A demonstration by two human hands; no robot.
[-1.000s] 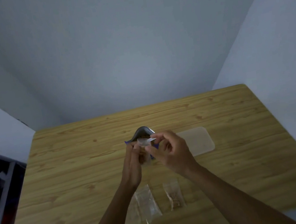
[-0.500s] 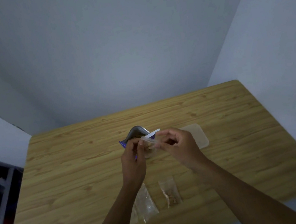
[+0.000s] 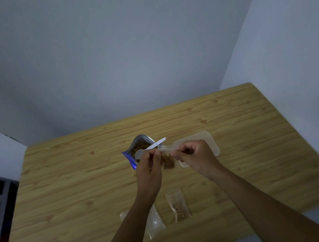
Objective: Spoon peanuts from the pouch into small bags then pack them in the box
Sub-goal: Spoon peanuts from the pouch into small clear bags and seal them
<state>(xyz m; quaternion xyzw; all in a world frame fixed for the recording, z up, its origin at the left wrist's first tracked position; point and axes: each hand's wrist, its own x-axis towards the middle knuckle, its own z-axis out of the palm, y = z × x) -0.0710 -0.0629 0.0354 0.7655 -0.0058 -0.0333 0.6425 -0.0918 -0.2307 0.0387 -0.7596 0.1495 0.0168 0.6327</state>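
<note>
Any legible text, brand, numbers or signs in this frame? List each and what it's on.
No text here can be read.
pouch: blue printed side with pale marks, too blurred to read.
spoon, box, held bag, bags on the table: no print visible.

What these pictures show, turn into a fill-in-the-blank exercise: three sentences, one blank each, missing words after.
1. The left hand and right hand pinch a small bag that holds ____.
2. At the mouth of the open pouch sits a white ____.
3. Near the table's front edge, the filled bag lies to the ____ of the empty bags.
Missing words: peanuts; spoon; right.
</note>
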